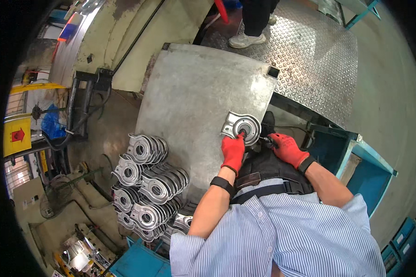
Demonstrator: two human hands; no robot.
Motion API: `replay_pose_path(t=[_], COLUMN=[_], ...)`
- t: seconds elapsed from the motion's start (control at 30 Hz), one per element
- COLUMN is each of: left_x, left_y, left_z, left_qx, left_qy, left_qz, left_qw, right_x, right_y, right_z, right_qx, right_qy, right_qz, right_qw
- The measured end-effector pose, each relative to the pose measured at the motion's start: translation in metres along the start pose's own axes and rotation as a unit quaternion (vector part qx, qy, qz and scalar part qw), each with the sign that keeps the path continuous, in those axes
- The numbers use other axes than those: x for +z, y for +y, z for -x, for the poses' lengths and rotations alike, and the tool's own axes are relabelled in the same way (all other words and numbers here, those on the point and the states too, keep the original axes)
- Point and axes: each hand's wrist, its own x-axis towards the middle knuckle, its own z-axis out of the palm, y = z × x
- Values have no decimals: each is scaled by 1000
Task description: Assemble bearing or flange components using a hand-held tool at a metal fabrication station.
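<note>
We see the bracket (228, 124) at the right edge of the surface (194, 90), toward its near end, its round, ringed part turned to that edge. We cannot tell whether it lies flat or is lifted a little.

The left hand (233, 150), in a red glove, is closed on the near side of the bracket, with a dark fingertip at the central opening. We judge that this hold steadies the piece and stops it turning. The right hand (285, 147), gloved alike, is curled around a slim, dark tool (268, 140) whose front end points at the ring's right rim; we cannot tell whether it touches. Having the bracket by the edge probably gives this hand room to work from outside the surface.

Along the left edge, toward the near left corner, we find similar brackets (156, 190) in nested, leaning rows with their openings facing nearly alike. The matching shapes probably let them pack tightly, and their place there leaves the middle of the surface free. The left forearm (211, 210) covers part of the near edge, so we cannot tell how far the rows reach.
</note>
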Motion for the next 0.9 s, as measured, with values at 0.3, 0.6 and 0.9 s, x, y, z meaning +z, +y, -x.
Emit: replay_pose_path(t=[0.3,0.6,0.9], left_x=[1,-4,-4], left_y=[-1,12,23], left_z=[-3,3,6], left_qx=[-4,21,-44], left_qy=[-3,-7,1], left_qz=[-10,3,-33], left_qw=[1000,1000,999], right_x=[-2,-11,-7], right_y=[-8,-18,-7], right_z=[-2,-5,-7], right_qx=[-3,10,0], right_qy=[24,17,-5], right_qz=[11,40,29], right_qw=[1000,999,1000])
